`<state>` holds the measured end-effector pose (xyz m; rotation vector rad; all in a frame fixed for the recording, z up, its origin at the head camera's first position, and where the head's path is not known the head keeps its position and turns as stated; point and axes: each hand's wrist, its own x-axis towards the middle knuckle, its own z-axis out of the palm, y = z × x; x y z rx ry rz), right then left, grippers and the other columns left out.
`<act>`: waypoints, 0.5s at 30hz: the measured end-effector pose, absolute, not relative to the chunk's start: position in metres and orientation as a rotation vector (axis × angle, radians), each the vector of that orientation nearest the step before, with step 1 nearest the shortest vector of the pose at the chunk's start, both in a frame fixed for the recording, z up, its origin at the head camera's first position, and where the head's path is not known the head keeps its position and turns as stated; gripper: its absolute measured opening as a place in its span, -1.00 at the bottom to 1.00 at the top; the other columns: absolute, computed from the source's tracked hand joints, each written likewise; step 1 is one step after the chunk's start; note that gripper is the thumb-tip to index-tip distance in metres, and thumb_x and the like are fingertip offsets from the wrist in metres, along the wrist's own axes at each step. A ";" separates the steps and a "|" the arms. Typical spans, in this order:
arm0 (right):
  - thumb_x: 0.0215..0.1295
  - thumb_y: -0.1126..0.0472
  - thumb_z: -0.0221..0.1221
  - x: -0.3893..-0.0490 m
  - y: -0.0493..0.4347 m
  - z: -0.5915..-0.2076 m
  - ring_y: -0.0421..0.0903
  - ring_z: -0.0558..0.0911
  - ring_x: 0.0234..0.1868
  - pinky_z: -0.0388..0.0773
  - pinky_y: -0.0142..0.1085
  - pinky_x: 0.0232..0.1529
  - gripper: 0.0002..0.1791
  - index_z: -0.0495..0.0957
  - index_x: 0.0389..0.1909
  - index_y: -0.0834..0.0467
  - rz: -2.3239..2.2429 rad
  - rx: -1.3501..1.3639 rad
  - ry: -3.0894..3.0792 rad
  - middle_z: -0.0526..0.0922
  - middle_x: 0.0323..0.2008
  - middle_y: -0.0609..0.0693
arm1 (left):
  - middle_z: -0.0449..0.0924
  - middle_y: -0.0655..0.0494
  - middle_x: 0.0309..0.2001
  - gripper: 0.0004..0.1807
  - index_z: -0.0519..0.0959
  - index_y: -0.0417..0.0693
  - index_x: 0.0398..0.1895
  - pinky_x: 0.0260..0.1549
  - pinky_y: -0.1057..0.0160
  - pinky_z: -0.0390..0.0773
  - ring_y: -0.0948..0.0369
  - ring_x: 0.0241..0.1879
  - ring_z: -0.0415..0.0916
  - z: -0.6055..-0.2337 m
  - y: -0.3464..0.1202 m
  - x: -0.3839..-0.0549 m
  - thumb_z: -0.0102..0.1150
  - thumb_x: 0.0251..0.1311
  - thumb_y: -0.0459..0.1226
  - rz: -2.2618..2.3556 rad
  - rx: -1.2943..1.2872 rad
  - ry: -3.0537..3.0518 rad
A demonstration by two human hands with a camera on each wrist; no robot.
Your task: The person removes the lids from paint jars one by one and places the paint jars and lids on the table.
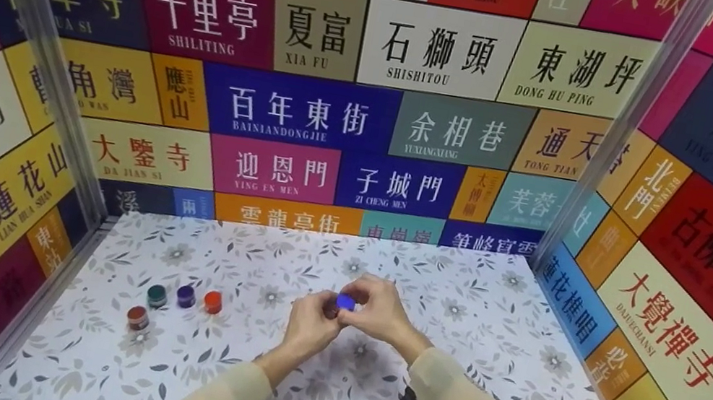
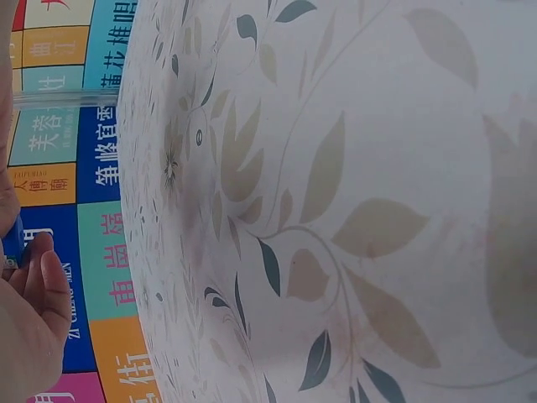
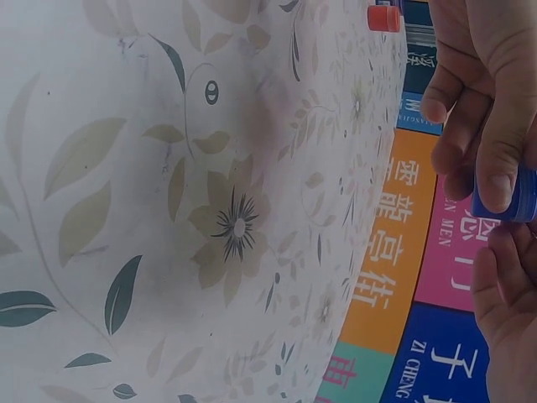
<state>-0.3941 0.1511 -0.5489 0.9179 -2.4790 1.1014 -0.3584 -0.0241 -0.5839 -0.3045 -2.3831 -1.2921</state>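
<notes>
Fingers of the left hand [image 1: 311, 322] grasp the blue jar [image 1: 346, 301] above the worktop [image 1: 79, 356], probably steadying it; those of the right hand [image 1: 379, 309], partly hidden, seem to pinch it too. Four jars [image 1: 213, 303] stand aside, leaving room.

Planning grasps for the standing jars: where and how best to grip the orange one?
Probably pinch the orange jar around its side wall, from above and the right. It is short, round and upright; the purple jar stands close on its left, while its right side faces the left hand.
</notes>
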 end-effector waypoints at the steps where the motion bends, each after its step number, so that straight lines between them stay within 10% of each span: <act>1: -0.04 0.25 0.54 -0.394 0.151 -0.549 -0.01 0.79 -0.22 0.71 -0.34 -0.11 -0.70 0.86 -0.20 0.15 1.102 0.920 -2.481 0.83 -0.25 0.06 | 0.82 0.06 -0.43 -0.82 0.85 -0.10 -0.21 -0.31 0.28 0.66 0.31 -0.42 0.60 -0.584 -0.024 -0.358 0.56 0.11 -0.29 -1.293 -0.305 -2.381; 15: -0.01 0.25 0.49 -0.393 0.150 -0.547 -0.09 0.75 -0.25 0.64 -0.37 -0.21 -0.72 0.89 -0.20 0.11 1.080 0.963 -2.479 0.82 -0.26 0.03 | 0.81 0.10 -0.44 -0.85 0.82 -0.09 -0.28 -0.34 0.32 0.64 0.30 -0.44 0.61 -0.588 -0.022 -0.358 0.49 0.02 -0.36 -1.301 -0.301 -2.381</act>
